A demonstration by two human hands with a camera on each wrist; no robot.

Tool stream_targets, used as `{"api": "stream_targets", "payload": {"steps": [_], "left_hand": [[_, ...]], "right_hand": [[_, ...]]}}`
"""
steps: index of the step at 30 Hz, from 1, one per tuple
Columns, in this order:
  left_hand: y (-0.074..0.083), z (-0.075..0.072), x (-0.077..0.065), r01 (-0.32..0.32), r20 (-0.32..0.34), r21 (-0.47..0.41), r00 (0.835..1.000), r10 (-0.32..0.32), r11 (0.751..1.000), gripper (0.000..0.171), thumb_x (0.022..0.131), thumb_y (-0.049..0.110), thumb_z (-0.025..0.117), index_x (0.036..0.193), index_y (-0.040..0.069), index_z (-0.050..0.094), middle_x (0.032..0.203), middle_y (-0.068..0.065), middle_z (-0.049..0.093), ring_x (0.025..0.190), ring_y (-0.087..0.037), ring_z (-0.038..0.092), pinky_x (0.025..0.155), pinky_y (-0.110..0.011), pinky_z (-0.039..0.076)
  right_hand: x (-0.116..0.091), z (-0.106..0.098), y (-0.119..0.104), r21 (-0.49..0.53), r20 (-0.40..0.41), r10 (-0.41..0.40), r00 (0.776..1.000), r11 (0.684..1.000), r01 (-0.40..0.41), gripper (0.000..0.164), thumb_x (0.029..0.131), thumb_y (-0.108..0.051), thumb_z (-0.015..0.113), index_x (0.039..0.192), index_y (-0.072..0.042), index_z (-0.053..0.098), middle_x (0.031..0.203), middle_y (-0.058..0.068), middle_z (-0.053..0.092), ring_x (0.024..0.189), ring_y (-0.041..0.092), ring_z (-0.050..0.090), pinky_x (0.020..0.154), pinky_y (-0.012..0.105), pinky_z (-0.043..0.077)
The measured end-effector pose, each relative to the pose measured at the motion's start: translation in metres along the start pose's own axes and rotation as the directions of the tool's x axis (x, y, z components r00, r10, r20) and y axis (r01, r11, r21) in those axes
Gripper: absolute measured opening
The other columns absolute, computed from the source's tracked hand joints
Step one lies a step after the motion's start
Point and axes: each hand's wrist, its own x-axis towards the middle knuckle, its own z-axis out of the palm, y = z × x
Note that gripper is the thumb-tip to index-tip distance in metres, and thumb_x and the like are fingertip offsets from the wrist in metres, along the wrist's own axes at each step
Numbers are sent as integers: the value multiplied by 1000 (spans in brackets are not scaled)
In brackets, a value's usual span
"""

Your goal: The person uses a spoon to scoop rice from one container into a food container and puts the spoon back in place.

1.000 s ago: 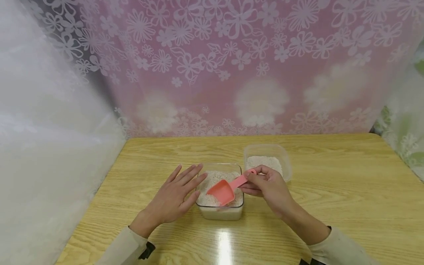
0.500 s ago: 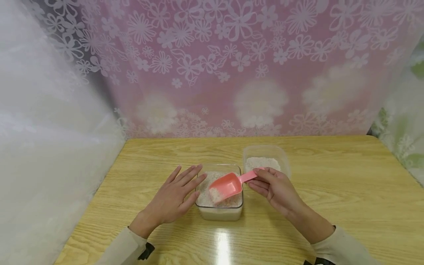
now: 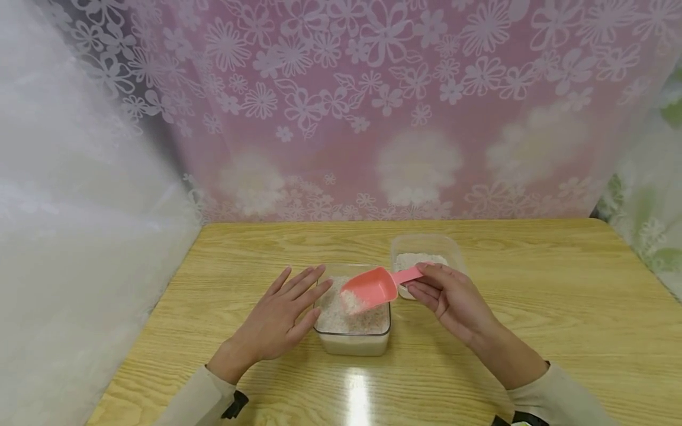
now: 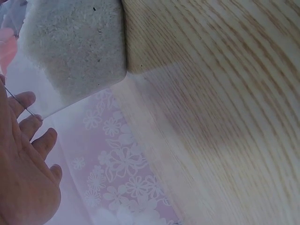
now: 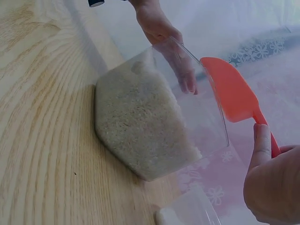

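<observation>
A pink scoop with a little rice near its lip hangs tilted over a clear square container. My right hand pinches the scoop's handle between thumb and fingers. Deep rice shows through the container's wall in the right wrist view, and the scoop is just above the rim there. My left hand has its fingers spread and mostly straight at the container's left side. In the left wrist view, fingertips of the left hand lie right at the rim.
A second, lower translucent tub with white grain in it stands behind and to the right, partly hidden by the right hand. Both containers are on a wooden table. A pink flowered curtain hangs behind it.
The scoop has risen out of the rice and moved up and right with my right hand, carrying a little rice. My left hand has stayed in place.
</observation>
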Motion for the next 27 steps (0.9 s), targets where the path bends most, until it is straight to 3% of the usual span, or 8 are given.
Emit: {"api": "stream_targets", "payload": {"steps": [15,22,27], "left_hand": [[1,-1,1,5,4,-10,1000,-4,1000,49,104,38,34,149,20,37,157,0,22,142,-19,20,116,-48,9],[2,-1,1,10,10,-21,1000,-10,1000,48,104,37,35,150,20,35,157,1,21,142,-18,20,116,-47,8],[2,0,0,12,13,-19,1000,-12,1000,49,104,36,35,151,22,33,158,3,18,143,-17,19,116,-46,8]], "right_hand": [[-5,-12,-25,100,-9,-15,1000,995,16,26,102,-5,44,102,3,69,95,16,70,88,20,70,86,28,52],[-6,-25,-37,159,-2,-32,999,987,32,28,102,-4,42,103,4,69,97,17,70,89,22,70,86,29,52],[-5,-37,-45,194,-42,-48,998,979,55,25,102,-4,44,102,4,68,98,18,69,90,24,69,87,30,52]]}}
